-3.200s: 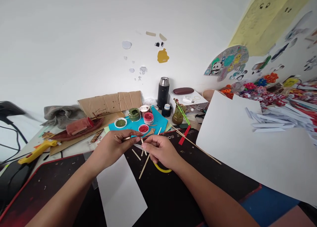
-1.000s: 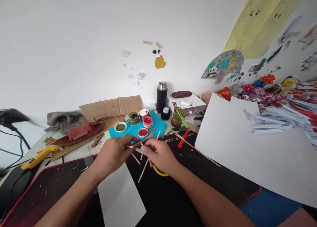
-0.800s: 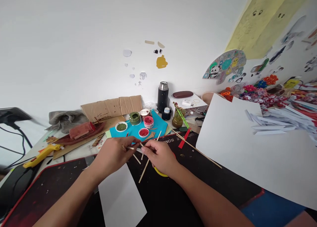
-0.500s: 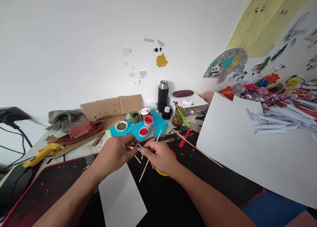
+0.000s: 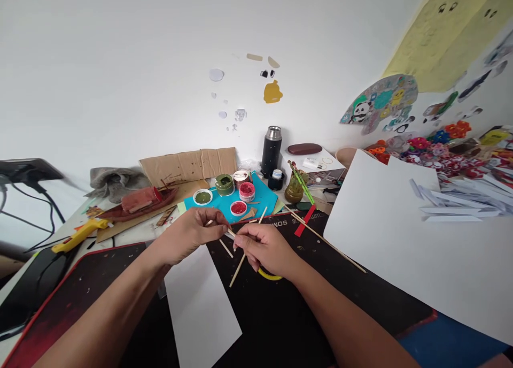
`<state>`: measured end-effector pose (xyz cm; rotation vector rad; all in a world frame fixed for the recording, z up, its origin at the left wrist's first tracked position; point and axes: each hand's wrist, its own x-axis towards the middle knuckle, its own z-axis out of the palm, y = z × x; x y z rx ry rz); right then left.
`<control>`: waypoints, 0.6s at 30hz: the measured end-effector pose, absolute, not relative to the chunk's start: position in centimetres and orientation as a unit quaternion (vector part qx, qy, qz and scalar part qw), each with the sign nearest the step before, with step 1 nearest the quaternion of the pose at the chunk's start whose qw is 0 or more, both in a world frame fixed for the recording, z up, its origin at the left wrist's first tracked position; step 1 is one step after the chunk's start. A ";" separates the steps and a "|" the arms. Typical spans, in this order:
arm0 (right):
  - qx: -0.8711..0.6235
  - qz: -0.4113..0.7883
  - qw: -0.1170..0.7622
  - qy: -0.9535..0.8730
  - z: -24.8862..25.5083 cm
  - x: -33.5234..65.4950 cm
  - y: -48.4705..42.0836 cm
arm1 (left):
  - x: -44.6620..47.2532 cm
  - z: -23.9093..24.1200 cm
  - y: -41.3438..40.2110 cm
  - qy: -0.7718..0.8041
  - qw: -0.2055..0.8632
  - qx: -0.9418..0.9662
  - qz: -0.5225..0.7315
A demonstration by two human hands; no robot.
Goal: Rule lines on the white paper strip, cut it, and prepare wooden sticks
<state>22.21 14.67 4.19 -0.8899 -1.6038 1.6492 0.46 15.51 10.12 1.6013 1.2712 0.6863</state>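
My left hand (image 5: 196, 231) and my right hand (image 5: 266, 247) meet over the black desk mat (image 5: 276, 314). Both are closed, fingertips pinching a thin wooden stick (image 5: 231, 232) whose tip shows between them; most of it is hidden. Beneath them lie a longer wooden stick (image 5: 237, 271) and a shorter one (image 5: 226, 248). A yellow curved piece (image 5: 270, 275) sticks out from under my right hand, otherwise covered. Below my left hand rests a white sheet of paper (image 5: 204, 309).
Paint jars, such as a green one (image 5: 224, 184), stand on blue paper (image 5: 262, 189). A black flask (image 5: 272, 153) is behind them. Left are a model boat (image 5: 140, 199) and a yellow glue gun (image 5: 80, 234). Right are a red strip (image 5: 305, 221), a long stick (image 5: 328, 242) and large white paper (image 5: 385, 239).
My view has shifted slightly, so the scene sits further right. My hands are still together, with the fingers slightly rearranged around the stick; my right hand's lower fingers now show more.
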 end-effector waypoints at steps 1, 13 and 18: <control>-0.338 0.633 0.329 -0.614 4.2 22.2 14.6 | 0.4 10.1 15.5 0.520 0.477 0.651 0.279; -0.347 0.629 0.352 -0.599 4.4 22.5 15.0 | 1.0 9.7 15.6 0.495 0.487 0.643 0.323; -0.338 0.634 0.354 -0.598 4.6 22.7 15.1 | 0.4 10.3 15.3 0.477 0.482 0.665 0.313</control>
